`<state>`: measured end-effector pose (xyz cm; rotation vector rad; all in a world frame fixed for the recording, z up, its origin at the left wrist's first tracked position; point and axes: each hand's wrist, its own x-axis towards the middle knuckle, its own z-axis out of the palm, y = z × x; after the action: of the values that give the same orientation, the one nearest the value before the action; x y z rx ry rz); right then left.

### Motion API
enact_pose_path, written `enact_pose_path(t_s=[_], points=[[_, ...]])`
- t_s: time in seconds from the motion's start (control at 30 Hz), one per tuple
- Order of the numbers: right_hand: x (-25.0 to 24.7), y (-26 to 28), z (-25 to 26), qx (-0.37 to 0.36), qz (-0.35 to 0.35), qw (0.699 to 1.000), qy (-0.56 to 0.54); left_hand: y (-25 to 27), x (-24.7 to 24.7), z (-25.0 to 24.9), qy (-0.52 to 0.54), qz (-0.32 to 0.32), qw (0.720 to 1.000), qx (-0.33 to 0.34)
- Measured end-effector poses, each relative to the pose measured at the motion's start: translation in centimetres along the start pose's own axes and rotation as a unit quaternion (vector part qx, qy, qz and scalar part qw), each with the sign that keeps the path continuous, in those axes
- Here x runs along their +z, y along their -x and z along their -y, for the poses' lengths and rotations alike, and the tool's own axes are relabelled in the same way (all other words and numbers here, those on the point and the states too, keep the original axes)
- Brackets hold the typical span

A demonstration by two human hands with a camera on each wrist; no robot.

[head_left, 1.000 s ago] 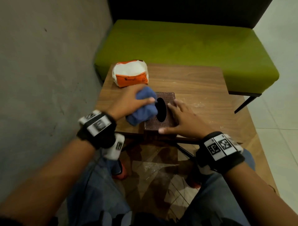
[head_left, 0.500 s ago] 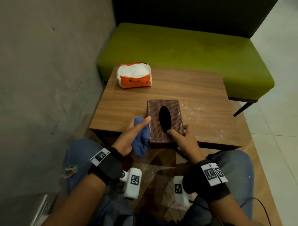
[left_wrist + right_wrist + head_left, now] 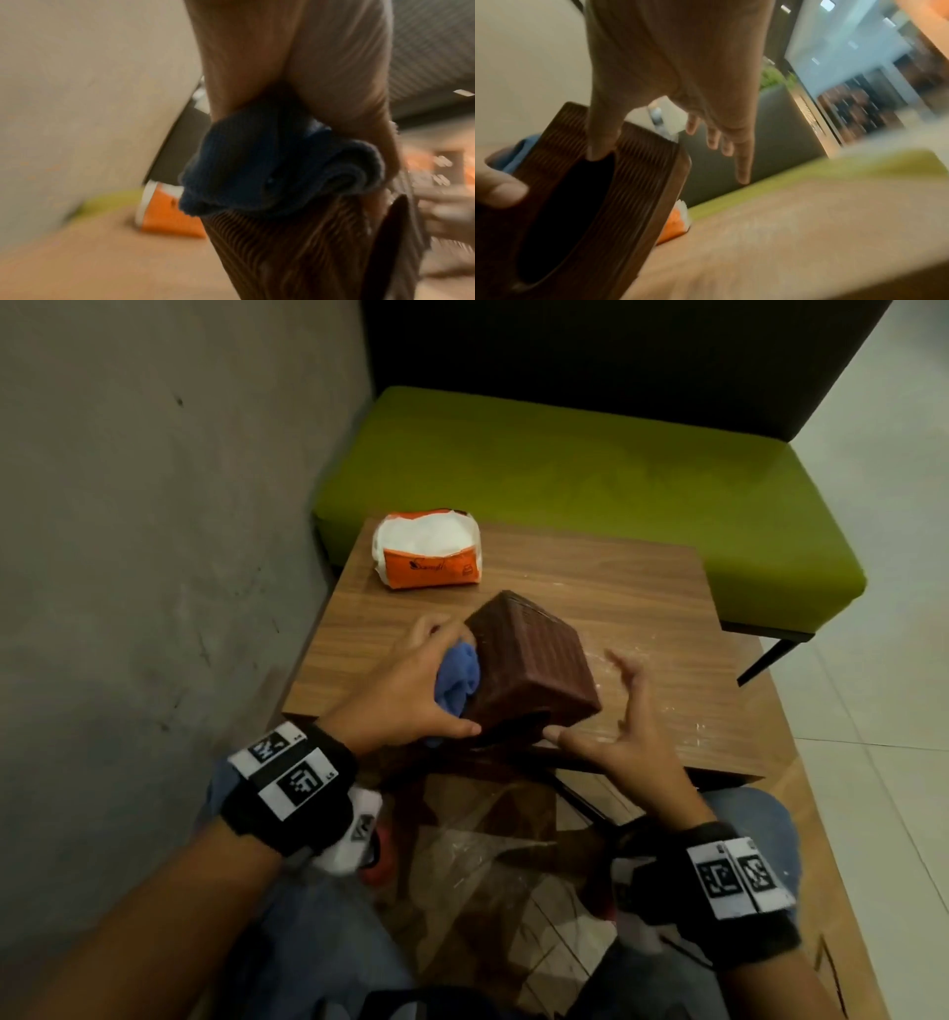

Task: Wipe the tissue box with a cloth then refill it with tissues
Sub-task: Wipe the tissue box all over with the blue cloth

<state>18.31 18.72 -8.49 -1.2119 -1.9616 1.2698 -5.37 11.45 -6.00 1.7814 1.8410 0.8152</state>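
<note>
The brown tissue box (image 3: 531,667), flat on the wooden table (image 3: 642,603) half a second ago, now stands tipped toward the person. The left hand (image 3: 405,690) presses the blue cloth (image 3: 457,677) to its side; the right hand (image 3: 634,731), fingers spread, hooks a thumb in the slot. Wiping continues, and the tissue pack (image 3: 429,549) waits.
</note>
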Motion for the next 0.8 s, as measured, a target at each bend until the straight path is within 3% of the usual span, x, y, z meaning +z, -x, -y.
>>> enact_pose_path(t_s=[0.07,0.13,0.23,0.33,0.4,0.47,0.53,0.6,0.63,0.7,0.73,0.8], points=[[-1.3,-0.4,1.3,-0.111,0.021,0.987,0.118,-0.3,-1.1,-0.7,-0.129,0.048,0.986,0.089],[-1.6,-1.1,2.1,-0.156,0.085,0.966,0.189,-0.8,-1.4,-1.4,-0.178,0.089,0.971,0.131],[-1.0,-1.8,2.4,-0.138,0.137,0.971,0.141,-1.5,-1.6,-2.4,-0.169,0.116,0.963,0.176],[-0.3,-1.3,1.3,-0.116,0.078,0.987,0.085,-2.1,-2.4,-2.0,-0.091,0.125,0.974,0.164],[0.0,-0.8,0.4,-0.111,0.022,0.991,0.075,-2.1,-2.9,-1.6,0.006,0.058,0.988,0.143],[0.3,-0.4,-0.2,-0.122,-0.016,0.989,0.079,-2.1,-2.8,-1.1,0.108,-0.083,0.988,0.071],[0.8,-0.1,-0.6,-0.135,-0.034,0.987,0.086,-2.3,-1.9,-1.2,0.183,-0.227,0.956,-0.016],[1.4,-0.1,-0.7,-0.14,-0.049,0.984,0.098,-2.4,-0.7,-2.5,0.22,-0.303,0.926,-0.039],[1.7,-0.2,-0.6,-0.143,-0.057,0.983,0.102,-2.2,0.2,-3.6,0.221,-0.296,0.929,-0.028],[2.4,-0.3,-0.4,-0.15,-0.059,0.982,0.1,-1.4,2.6,-5.8,0.174,-0.202,0.963,0.038],[2.6,-0.3,-0.3,-0.15,-0.058,0.982,0.097,-1.0,3.8,-6.5,0.1,-0.153,0.979,0.088],[2.9,0.0,-0.1,-0.128,-0.07,0.985,0.088,-0.5,5.7,-6.5,-0.055,-0.099,0.976,0.186]])
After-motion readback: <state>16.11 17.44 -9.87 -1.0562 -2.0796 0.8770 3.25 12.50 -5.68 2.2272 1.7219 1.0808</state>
